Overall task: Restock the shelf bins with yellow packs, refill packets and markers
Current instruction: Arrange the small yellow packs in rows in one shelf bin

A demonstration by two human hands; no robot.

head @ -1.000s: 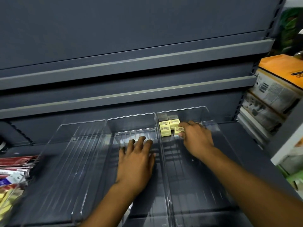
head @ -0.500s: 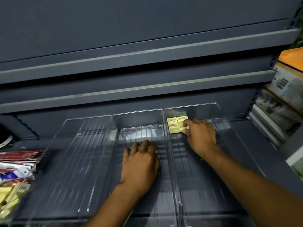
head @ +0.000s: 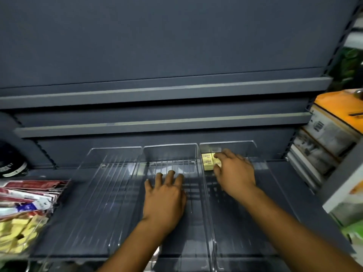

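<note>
Reaching into the dark grey metal shelf [head: 294,183], you have both hands inside a row of three clear plastic bins that sit side by side. Your right hand [head: 233,173] is in the right-hand clear bin [head: 247,148], up at its 11 o'clock corner, where a few small yellow rectangular packs [head: 206,161] stand pressed against the back wall and the left wall. The forefinger curls over the top and the thumb sits below, so that hand pinches the rightmost yellow pack [head: 217,161], which touches its neighbour. The picture is a little blurred there, and you cannot count the packs for certain. Your left hand [head: 165,195] lies flat with its fingers spread, palm down on the ribbed floor of the middle clear bin [head: 170,152], holding nothing. The left-hand clear bin [head: 110,183] lies just beside it at 9 o'clock. Farther out at 9 o'clock a fan of red and white flat packets [head: 29,191] leans on the shelf, and at 8 o'clock a heap of loose yellow packs [head: 15,232] fills another clear container. At 3 o'clock, well apart from the bins, stacked cardboard boxes with orange tops [head: 334,122] stand on the neighbouring shelf.
</note>
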